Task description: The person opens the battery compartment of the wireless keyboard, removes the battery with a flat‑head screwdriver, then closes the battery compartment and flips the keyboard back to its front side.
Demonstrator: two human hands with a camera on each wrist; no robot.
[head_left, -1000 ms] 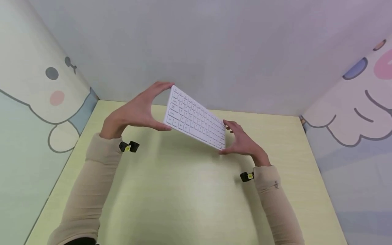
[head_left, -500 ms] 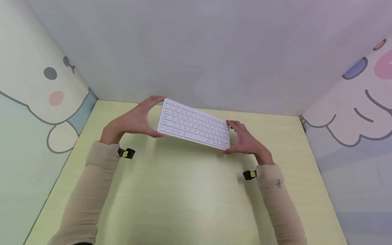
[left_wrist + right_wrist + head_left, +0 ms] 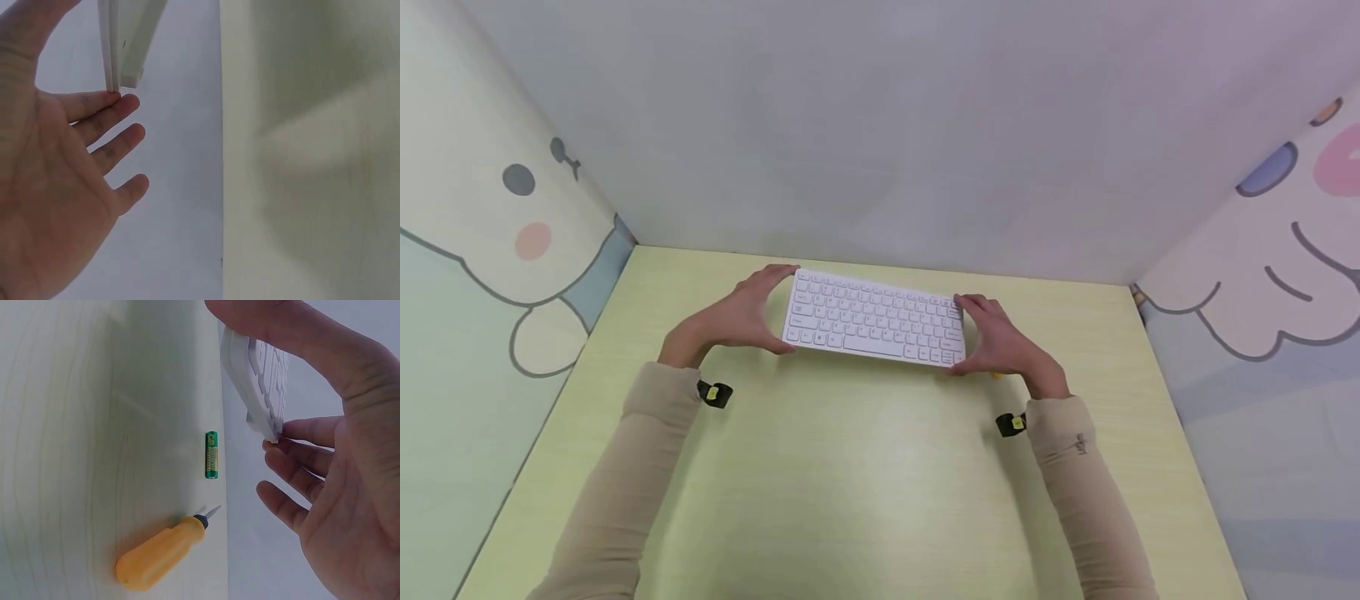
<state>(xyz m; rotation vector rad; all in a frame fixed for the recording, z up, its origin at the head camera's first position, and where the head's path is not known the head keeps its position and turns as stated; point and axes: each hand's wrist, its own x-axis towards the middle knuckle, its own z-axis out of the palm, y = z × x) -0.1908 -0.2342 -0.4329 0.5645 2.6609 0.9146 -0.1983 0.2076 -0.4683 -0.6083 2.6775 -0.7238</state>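
A slim white keyboard [image 3: 872, 321] is held above the table, keys facing me, its right end slightly nearer to me. My left hand [image 3: 733, 317] grips the left end, thumb at the near edge and fingertips at the far edge. At the other end my right hand [image 3: 1000, 342] holds it the same way. The left wrist view shows the keyboard's thin side [image 3: 109, 50] and a raised strip [image 3: 140, 56] on its underside. Seen from the right wrist, the keyboard's end [image 3: 247, 375] spans from thumb to fingertips.
An orange-handled screwdriver [image 3: 159, 556] and a green battery [image 3: 212, 455] lie on the table near its far edge, below my right hand. A grey wall [image 3: 880, 125] rises behind the pale table [image 3: 850, 483]. Side walls carry cartoon prints [image 3: 550, 333].
The keyboard has turned from a steep slant to nearly level across the view. My left hand has come down and slightly left with its end. My right hand has shifted slightly right.
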